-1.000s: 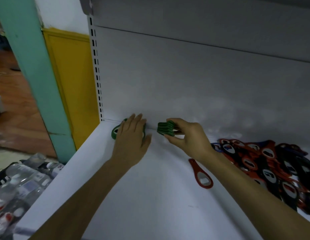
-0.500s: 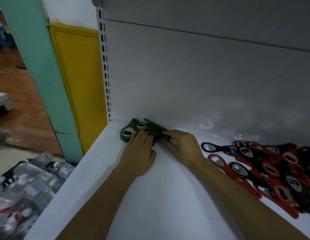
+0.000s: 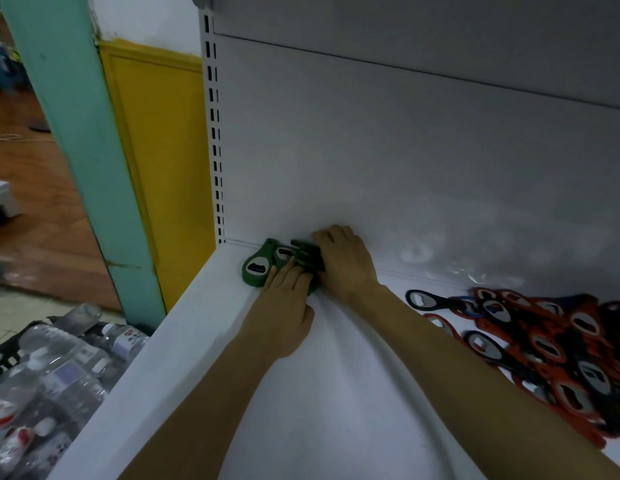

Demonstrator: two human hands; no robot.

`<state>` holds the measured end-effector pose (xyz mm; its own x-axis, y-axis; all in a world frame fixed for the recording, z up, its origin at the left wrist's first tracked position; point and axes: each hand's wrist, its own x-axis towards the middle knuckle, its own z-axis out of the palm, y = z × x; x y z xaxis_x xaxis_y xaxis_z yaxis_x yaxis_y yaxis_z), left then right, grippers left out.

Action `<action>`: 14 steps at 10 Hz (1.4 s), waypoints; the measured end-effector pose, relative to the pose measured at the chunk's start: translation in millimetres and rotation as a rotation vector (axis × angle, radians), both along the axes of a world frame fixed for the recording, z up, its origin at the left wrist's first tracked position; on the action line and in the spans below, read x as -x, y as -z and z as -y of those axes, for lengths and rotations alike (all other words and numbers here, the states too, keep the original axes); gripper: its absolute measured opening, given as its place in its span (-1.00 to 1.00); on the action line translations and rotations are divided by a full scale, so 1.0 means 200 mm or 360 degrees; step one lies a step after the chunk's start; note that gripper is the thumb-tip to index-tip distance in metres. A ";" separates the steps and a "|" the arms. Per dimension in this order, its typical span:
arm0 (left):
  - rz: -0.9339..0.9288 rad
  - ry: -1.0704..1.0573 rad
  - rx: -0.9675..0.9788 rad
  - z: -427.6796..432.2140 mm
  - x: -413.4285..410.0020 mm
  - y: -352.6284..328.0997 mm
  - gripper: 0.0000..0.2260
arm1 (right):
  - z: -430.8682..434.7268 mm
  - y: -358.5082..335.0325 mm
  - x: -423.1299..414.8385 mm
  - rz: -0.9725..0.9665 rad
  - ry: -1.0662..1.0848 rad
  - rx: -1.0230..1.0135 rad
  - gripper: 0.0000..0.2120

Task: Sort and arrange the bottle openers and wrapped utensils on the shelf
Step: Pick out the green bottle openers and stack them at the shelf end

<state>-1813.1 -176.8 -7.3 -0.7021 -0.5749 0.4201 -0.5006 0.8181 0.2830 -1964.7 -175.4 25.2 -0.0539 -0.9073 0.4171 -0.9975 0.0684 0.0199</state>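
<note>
From the head view, nothing can be read. The packed water bottles (image 3: 59,375) on the floor at lower left carry red-and-white labels, but the print is too blurred to make out. The bottle openers show only bare metal insets, with no writing I can see.

The green bottle openers (image 3: 256,268) lie in a small overlapping stack in the back left corner of the white shelf (image 3: 319,393), touching the grey back panel (image 3: 405,150) beside the slotted upright (image 3: 215,133). The left hand (image 3: 284,306) lies flat on the near side of the stack, fingers straight and close together, their tips on the green plastic. The right hand (image 3: 346,261) covers the stack's right end, its fingers bent over it against the back panel; the thumb is hidden. Two round heads stick out to the left of both hands.

Well apart, along the right of the shelf, lies a loose pile of red, black and blue openers (image 3: 561,348).
</note>
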 end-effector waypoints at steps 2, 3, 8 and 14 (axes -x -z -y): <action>-0.0052 0.0001 -0.0012 0.01 0.00 0.02 -0.58 | 0.04 0.07 -0.01 0.0092 0.0107 -0.0022 -0.85; -0.0077 0.0013 -0.0026 0.01 0.00 0.01 -0.58 | 0.02 0.08 0.02 0.0215 0.0060 0.0054 -0.93; -0.0124 0.0294 -0.0593 -0.25 0.22 -0.06 -0.03 | -0.36 0.02 0.08 0.2519 0.0279 0.0682 -0.85; -0.0632 0.0029 -0.1067 -0.33 0.31 -0.01 -0.19 | -0.53 0.05 -0.04 0.2494 -0.0007 0.0682 -0.74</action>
